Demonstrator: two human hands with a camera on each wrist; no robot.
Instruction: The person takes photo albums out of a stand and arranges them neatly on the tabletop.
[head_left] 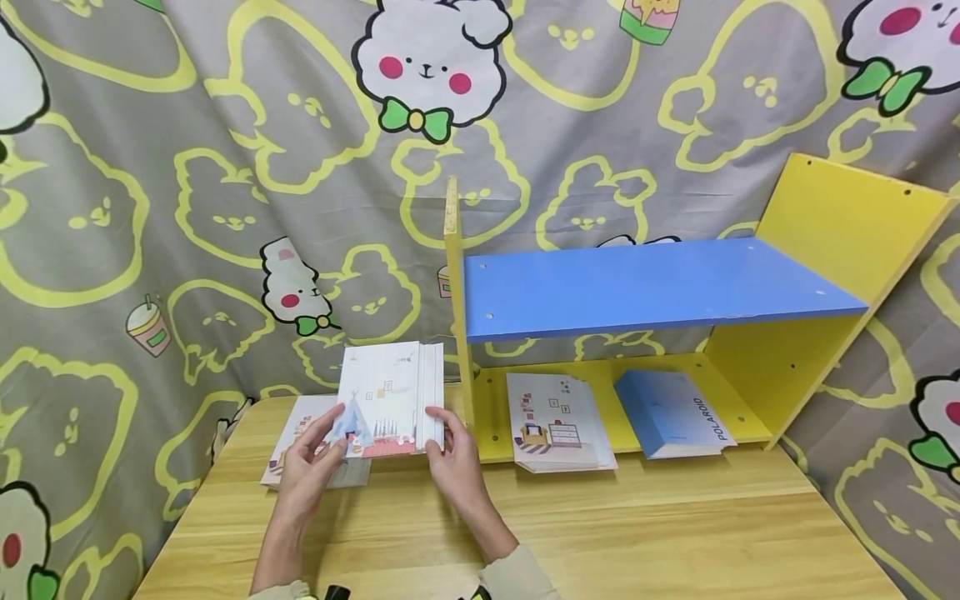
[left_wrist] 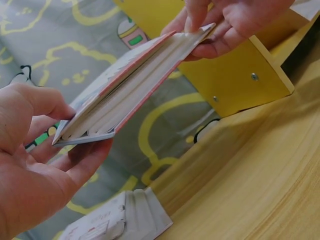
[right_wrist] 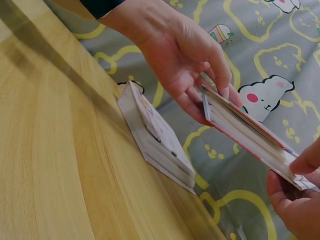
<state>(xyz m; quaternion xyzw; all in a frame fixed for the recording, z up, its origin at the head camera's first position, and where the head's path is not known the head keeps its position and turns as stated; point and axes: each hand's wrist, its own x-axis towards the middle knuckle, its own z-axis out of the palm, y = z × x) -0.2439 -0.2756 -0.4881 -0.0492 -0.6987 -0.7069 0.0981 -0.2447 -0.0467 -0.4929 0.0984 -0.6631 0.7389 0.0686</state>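
Note:
A thin hardcover book [head_left: 384, 387] with a tent drawing on its cover is held up above the table, between both hands. My left hand [head_left: 303, 458] pinches its lower left edge, thumb on the cover and fingers beneath, as the left wrist view shows. On the opposite edge my right hand [head_left: 456, 458] grips it between thumb and fingers. The cover is parted slightly from the pages [left_wrist: 145, 82]. Partly hidden behind the left hand, a second illustrated book [head_left: 288, 446] lies on the wooden table [head_left: 637, 525].
To the right stands a yellow shelf unit with a blue shelf board [head_left: 652, 283]. On its bottom panel lie an illustrated book [head_left: 562, 417] and a blue book marked POLAROID [head_left: 671, 412]. A patterned curtain [head_left: 225, 183] hangs behind the table.

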